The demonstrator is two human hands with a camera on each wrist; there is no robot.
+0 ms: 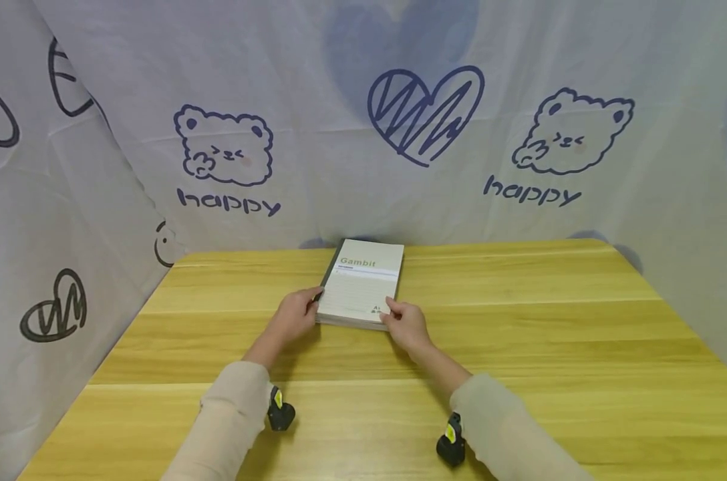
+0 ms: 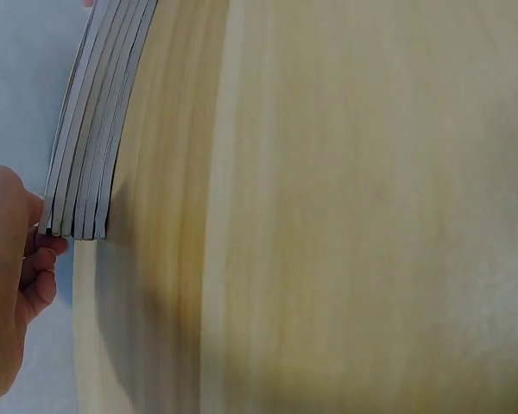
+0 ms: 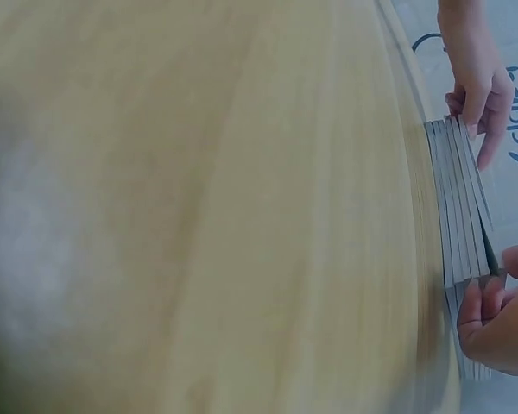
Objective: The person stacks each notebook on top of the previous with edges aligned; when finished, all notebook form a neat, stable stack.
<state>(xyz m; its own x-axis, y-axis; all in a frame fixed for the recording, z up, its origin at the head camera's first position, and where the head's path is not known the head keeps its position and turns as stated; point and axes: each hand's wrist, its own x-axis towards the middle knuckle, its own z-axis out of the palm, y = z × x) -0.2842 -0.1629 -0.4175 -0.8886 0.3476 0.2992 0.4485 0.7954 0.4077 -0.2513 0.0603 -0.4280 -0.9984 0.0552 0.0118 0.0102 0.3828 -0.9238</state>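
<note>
Now both hands grip the stack of Gambit notebooks (image 1: 361,284): left hand (image 1: 295,316) at its near-left corner, right hand (image 1: 407,325) at its near-right corner.

Light wooden table (image 1: 520,347), stack of notebooks (image 1: 363,284) (top reads "Gambit") lying on it

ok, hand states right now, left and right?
Left hand: grips the near left corner of the stack of notebooks.
Right hand: pinches the stack's near right corner, thumb on the top cover.
</note>
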